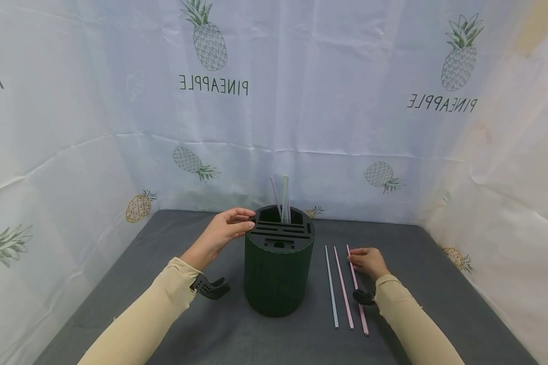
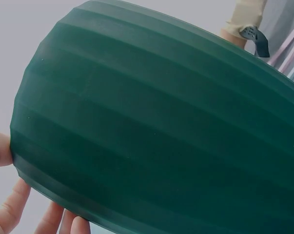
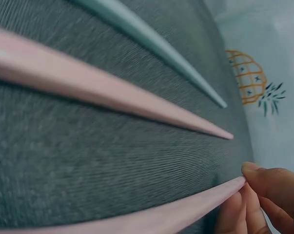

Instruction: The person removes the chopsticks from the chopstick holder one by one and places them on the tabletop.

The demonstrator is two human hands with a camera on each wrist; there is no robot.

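Observation:
My left hand (image 1: 224, 230) grips the upper left rim of a dark green knife and utensil block (image 1: 277, 279), thumb on the top edge and fingers behind. The block's ribbed wall (image 2: 147, 126) fills the left wrist view. Over to the right, my right hand (image 1: 367, 261) pinches the thin far end of a pink chopstick (image 1: 357, 294) between thumb and fingers. In the right wrist view this chopstick (image 3: 186, 212) slants up to the fingertips. Beside it, a second pink chopstick (image 1: 344, 289) and a pale blue one (image 1: 332, 286) lie on the cloth.
Several chopsticks (image 1: 285, 197) stand in the block's rear opening, behind a slotted black top (image 1: 280, 230). A dark grey cloth (image 1: 201, 324) covers the table. White pineapple-print curtains (image 1: 301, 116) hang behind and at both sides.

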